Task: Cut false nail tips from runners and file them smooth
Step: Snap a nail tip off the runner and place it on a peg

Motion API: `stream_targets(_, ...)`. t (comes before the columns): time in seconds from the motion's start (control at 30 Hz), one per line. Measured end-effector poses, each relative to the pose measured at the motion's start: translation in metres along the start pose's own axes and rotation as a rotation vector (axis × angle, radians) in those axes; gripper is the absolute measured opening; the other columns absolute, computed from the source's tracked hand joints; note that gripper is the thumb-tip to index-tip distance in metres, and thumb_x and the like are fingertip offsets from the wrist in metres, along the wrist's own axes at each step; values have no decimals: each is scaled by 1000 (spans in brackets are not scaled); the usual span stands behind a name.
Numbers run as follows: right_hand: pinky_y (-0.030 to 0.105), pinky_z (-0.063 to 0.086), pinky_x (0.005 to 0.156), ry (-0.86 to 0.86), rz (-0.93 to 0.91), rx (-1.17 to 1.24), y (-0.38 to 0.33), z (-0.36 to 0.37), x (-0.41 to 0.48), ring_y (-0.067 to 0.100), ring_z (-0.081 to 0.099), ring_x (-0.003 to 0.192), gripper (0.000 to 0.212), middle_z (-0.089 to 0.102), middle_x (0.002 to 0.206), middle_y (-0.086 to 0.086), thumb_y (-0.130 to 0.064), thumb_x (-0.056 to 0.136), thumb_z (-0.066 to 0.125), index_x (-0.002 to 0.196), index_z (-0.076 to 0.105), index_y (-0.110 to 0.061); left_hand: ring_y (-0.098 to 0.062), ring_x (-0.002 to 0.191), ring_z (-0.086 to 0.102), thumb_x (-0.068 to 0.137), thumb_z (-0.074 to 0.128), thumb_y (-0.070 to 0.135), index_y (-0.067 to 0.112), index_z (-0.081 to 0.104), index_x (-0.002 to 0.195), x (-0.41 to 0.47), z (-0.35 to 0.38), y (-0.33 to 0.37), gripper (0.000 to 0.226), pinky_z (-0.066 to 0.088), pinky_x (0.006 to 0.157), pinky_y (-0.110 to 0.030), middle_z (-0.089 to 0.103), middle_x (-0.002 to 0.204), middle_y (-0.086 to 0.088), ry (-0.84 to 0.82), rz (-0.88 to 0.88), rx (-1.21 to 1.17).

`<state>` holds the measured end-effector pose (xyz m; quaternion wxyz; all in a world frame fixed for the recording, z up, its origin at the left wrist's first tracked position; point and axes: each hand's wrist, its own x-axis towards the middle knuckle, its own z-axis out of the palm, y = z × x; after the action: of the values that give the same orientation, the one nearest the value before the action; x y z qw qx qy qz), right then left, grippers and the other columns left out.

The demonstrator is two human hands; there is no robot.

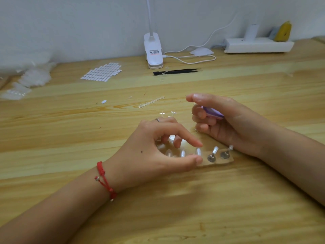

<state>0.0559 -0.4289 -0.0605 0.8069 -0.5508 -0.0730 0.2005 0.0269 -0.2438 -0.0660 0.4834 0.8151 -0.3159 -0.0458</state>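
A cardboard strip (218,163) lies on the wooden table (158,208) and carries a row of clear nail tips (182,153) on small stands. My left hand (158,152) arches over the strip, forefinger and thumb pinching one clear tip (198,151). Just behind it, my right hand (225,120) rests its heel on the table, fingers curled round a purple tool (212,112). An empty clear runner (151,102) lies beyond the hands, with small cut-off bits (168,113) nearer.
Black tweezers (175,72) lie mid-back, in front of a white clip lamp (153,51) with its cable. A sheet of adhesive tabs (102,73) sits back left beside bags of nail tips (31,78). A white power strip (258,44) stands back right.
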Motion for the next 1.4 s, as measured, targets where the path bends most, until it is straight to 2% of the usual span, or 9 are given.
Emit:
stream_targets(0.17, 18, 44, 49, -4, 0, -3, 1, -1, 0, 5, 37, 50, 15, 47, 60, -4, -23, 81, 64, 79, 78, -18, -17, 67, 51, 68, 78, 37, 29, 73, 84, 1, 1, 0, 18, 41, 58, -24, 56, 73, 0, 2, 20, 17)
stream_targets(0.27, 18, 44, 49, -8, -3, -6, 1, -1, 1, 5, 36, 50, 15, 47, 60, -4, -23, 81, 64, 80, 78, -18, -16, 65, 49, 70, 76, 37, 28, 72, 83, 2, 1, 1, 17, 37, 61, -19, 53, 69, 2, -1, 57, 72)
stream_targets(0.5, 17, 44, 49, -8, -7, -10, 1, -2, 1, 5, 35, 51, 15, 48, 60, -4, -22, 81, 64, 80, 78, -18, -8, 80, 54, 67, 72, 50, 39, 65, 83, -1, 0, 5, 20, 29, 86, -26, 50, 73, 9, 19, 106, 320)
stream_targets(0.6, 17, 44, 49, -4, -6, 0, 1, -2, 2, 5, 34, 50, 15, 48, 60, -3, -21, 80, 64, 80, 78, -17, -4, 71, 48, 63, 71, 56, 39, 64, 98, 3, -10, 8, 39, 34, 75, -17, 49, 77, 12, 72, 39, 106)
stream_targets(0.7, 17, 43, 48, -3, 1, 15, 1, -2, 2, 5, 35, 49, 15, 48, 60, -4, -21, 80, 64, 80, 78, -17, -9, 70, 44, 70, 63, 51, 31, 66, 95, 7, -27, 0, 32, 36, 68, -20, 48, 74, 11, 194, -34, -43)
stream_targets(0.87, 18, 43, 48, 3, 1, 30, 2, -3, 3, 5, 35, 49, 15, 48, 59, -3, -21, 79, 64, 79, 78, -17, -10, 70, 51, 70, 69, 34, 29, 67, 79, 3, -30, -19, 11, 39, 73, -31, 51, 72, 8, 82, -24, 423)
stream_targets(1.03, 18, 43, 48, -3, 3, 33, 2, -3, 2, 5, 35, 49, 15, 48, 60, -3, -22, 79, 64, 80, 78, -17, -12, 69, 44, 64, 49, 39, 27, 52, 79, 4, -39, -19, 19, 35, 69, -33, 44, 71, 7, 177, -22, 431)
stream_targets(1.23, 18, 43, 49, 1, 9, 29, 2, -4, 3, 6, 35, 50, 15, 48, 60, -3, -21, 81, 63, 80, 78, -17, -9, 79, 44, 58, 38, 45, 31, 39, 83, 0, -31, -23, 29, 31, 85, -32, 42, 74, 13, 15, -67, 659)
stream_targets(1.4, 18, 44, 49, -1, 11, 16, 2, -4, 3, 6, 36, 50, 15, 48, 61, -4, -22, 82, 64, 80, 78, -18, -8, 79, 42, 61, 39, 50, 32, 46, 89, 0, -32, -25, 35, 25, 80, -28, 41, 73, 14, 39, -45, 744)
